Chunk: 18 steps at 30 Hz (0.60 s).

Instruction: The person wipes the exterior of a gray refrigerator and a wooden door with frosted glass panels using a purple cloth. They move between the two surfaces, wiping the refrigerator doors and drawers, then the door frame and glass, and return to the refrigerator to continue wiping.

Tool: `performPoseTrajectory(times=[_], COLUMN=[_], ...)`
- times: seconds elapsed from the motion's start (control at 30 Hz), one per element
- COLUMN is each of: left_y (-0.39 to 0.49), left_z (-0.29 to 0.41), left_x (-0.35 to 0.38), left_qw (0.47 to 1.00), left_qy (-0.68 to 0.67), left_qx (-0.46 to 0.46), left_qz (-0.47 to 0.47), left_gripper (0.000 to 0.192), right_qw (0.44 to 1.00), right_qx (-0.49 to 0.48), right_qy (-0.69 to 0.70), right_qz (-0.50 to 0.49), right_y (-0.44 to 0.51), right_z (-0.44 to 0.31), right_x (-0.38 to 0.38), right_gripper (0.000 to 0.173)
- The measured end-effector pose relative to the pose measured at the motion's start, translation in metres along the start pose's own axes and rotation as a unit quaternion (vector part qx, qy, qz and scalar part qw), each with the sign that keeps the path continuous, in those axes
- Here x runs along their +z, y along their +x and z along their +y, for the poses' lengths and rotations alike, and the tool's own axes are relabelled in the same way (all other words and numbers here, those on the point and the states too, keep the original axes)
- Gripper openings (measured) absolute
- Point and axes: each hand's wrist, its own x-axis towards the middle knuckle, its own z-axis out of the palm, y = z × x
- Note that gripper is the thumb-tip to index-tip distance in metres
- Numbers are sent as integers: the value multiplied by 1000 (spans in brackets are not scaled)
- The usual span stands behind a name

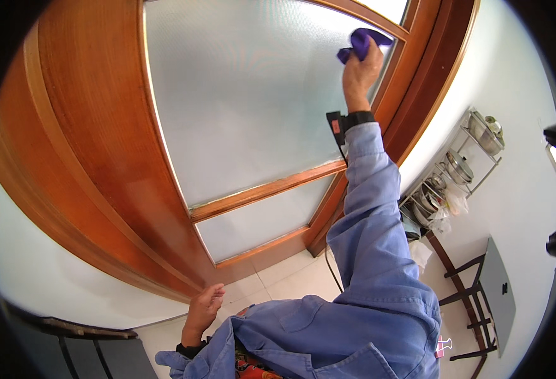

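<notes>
A purple cloth [360, 43] is bunched in my right hand [362, 73], raised to the upper right corner of a large frosted glass pane [249, 104]. The cloth appears to lie against the glass beside the wooden door frame [413, 90]. My right arm reaches up across the pane in a blue denim sleeve. Low and to the left, my left hand [205, 308] hangs near my body, fingers loosely bent, holding nothing. It is apart from the wooden door [102, 118]. A smaller frosted pane [263, 232] sits under the wooden crossbar [268, 189].
A metal wall rack [484, 175] holds pots, lids and plastic bags at right. Below it, a grey folding table [495, 293] leans near the wall. Dark furniture [102, 355] stands at lower left. A black cable [332, 270] hangs by my right arm above the tiled floor [282, 279].
</notes>
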Motion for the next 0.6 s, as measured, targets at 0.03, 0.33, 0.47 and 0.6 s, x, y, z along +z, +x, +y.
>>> performPoseTrajectory(times=[0.03, 0.33, 0.47, 0.6], left_y=[1, 25, 26, 28], left_z=[1, 22, 19, 18], left_x=[2, 34, 41, 49], left_qw=[1000, 999, 999, 998], left_qy=[2, 12, 21, 33], left_qx=[5, 28, 34, 36], left_qz=[2, -43, -35, -32], left_gripper=[36, 35, 35, 35], right_qw=[990, 992, 994, 998], right_qx=[139, -114, -85, -19], right_qy=[-22, -8, -48, -56], right_qz=[-5, -61, -40, -7], right_y=[4, 13, 28, -24], right_z=[6, 39, 89, 55], right_x=[-2, -9, -3, -1], right_gripper=[55, 63, 56, 61])
